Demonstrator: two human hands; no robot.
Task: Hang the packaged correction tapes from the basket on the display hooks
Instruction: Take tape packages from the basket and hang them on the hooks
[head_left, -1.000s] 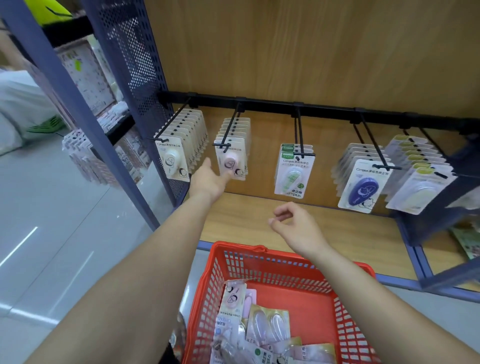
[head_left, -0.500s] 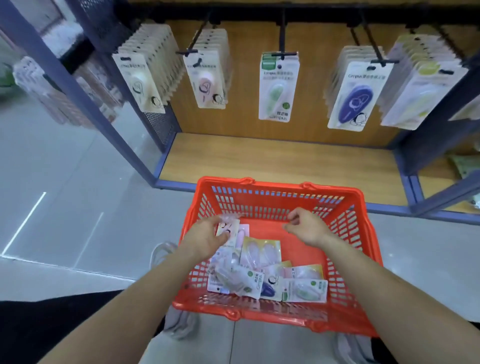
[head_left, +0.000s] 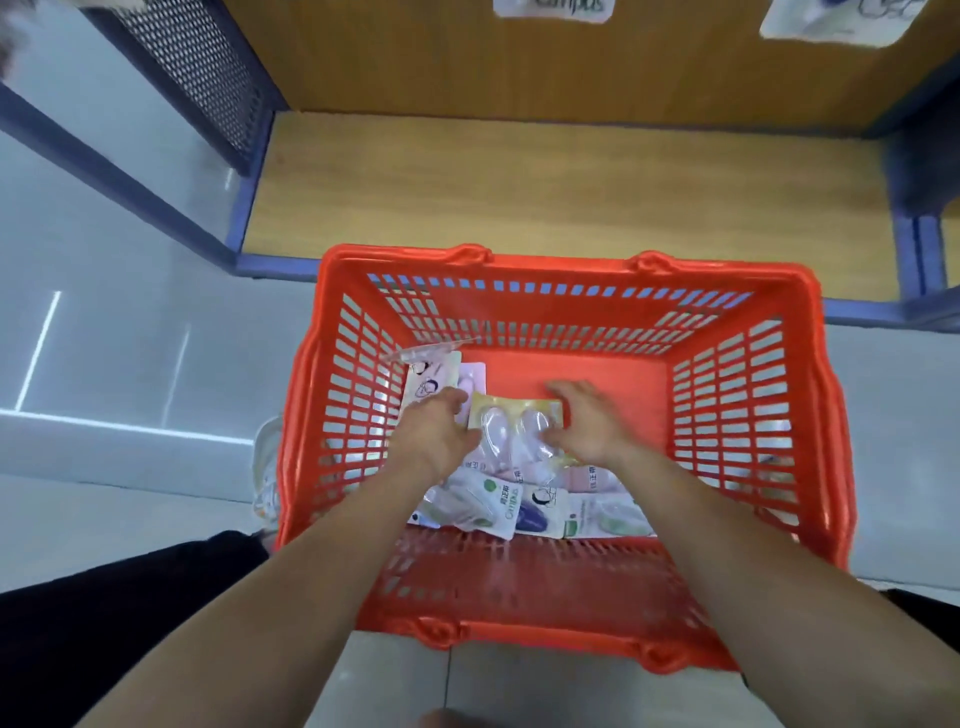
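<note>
The red basket (head_left: 748, 415) stands on the floor below me with several packaged correction tapes lying loose in it. On top lies a yellow-backed pack (head_left: 514, 423) with two clear blisters. My left hand (head_left: 436, 434) curls its fingers at that pack's left edge. My right hand (head_left: 589, 421) lies with fingers fairly straight on its right edge. A cream pack (head_left: 431, 376) and a pink pack (head_left: 471, 378) lean at the basket's left. Green (head_left: 480, 501) and purple (head_left: 535, 512) packs lie nearer me. The hooks are out of view; only the bottoms of two hanging packs (head_left: 831, 23) show.
A wooden shelf board (head_left: 519, 192) with a blue frame (head_left: 156, 176) runs just beyond the basket. A perforated blue panel (head_left: 197, 67) stands at the upper left. Grey tiled floor (head_left: 104, 364) spreads left, and a light shoe (head_left: 267, 467) sits beside the basket.
My view has tilted down from the hooks to the basket. My left hand left the hanging pink pack, and both hands dropped into the basket and closed in on the yellow-backed pack.
</note>
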